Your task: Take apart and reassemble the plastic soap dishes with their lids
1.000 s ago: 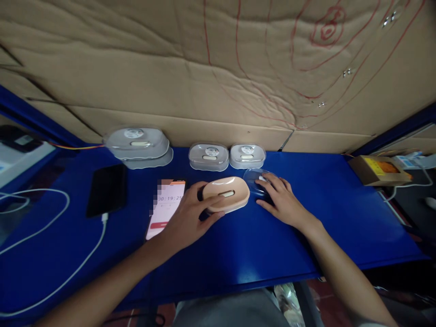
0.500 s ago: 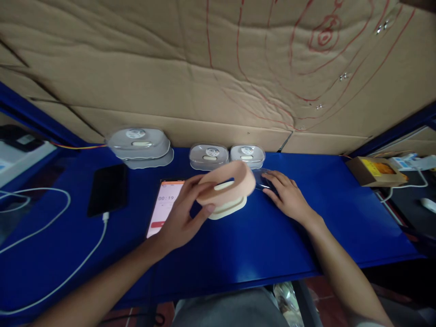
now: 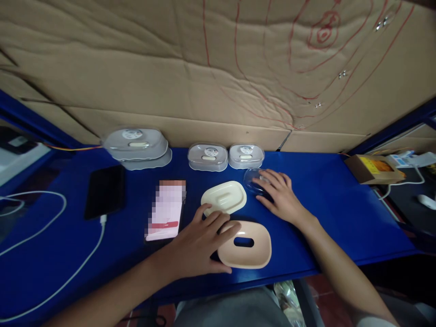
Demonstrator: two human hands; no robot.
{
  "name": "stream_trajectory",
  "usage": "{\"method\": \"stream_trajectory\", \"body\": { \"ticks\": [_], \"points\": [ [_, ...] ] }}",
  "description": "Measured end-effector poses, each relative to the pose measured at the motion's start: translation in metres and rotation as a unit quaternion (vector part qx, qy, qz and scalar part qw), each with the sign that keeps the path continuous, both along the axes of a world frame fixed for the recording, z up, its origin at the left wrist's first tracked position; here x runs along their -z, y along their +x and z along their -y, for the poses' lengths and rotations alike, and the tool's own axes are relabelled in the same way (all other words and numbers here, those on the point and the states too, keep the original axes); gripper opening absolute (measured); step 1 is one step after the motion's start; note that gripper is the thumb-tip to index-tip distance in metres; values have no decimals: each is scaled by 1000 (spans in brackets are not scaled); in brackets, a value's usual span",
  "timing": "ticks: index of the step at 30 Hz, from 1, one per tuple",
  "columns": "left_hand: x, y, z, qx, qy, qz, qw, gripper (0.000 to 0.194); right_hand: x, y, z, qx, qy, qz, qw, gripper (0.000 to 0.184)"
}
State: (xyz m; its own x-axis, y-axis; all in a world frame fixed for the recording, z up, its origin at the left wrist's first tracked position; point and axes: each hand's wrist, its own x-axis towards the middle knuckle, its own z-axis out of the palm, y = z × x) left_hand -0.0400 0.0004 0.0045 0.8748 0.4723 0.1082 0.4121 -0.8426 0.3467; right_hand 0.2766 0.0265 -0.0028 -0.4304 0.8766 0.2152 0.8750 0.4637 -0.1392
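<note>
A peach oval dish (image 3: 262, 260) with a slot in its middle lies on the table near the front edge. My left hand (image 3: 207, 238) is at its left side, fingers spread over the rim and thumb by the lower edge. Just behind, a cream oval tray (image 3: 235, 193) with a raised bar lies flat, close to my left fingertips. My right hand (image 3: 281, 195) rests with fingers apart on a clear plastic lid (image 3: 251, 180), which it partly covers.
Two grey boxes with clear lids (image 3: 207, 159) (image 3: 246, 156) stand at the back, and stacked grey boxes (image 3: 136, 147) at the back left. A lit phone (image 3: 166, 211) and a dark phone (image 3: 105, 193) on a white cable (image 3: 98, 247) lie left. A cardboard box (image 3: 371, 170) stands right.
My left hand has lowered the peach dish from above the cream tray to the table in front of it and loosened its fingers. My right hand stays at the clear lid.
</note>
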Motion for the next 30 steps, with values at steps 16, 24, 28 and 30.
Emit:
{"method": "stream_trajectory", "body": {
  "ticks": [16,24,28,30],
  "points": [
    [-3,-9,-8,-101,-58,163,980,102,-4,-16,10,-169,-107,-91,976,44],
    [12,-5,-18,-215,-11,135,967,91,-11,10,0,-16,-28,-91,995,62],
    [19,-4,-25,-220,-39,113,968,77,2,32,-9,41,-65,-29,997,80],
    [20,-4,-26,-218,-54,99,969,72,7,40,-14,31,-88,-56,994,79]
  ]
}}
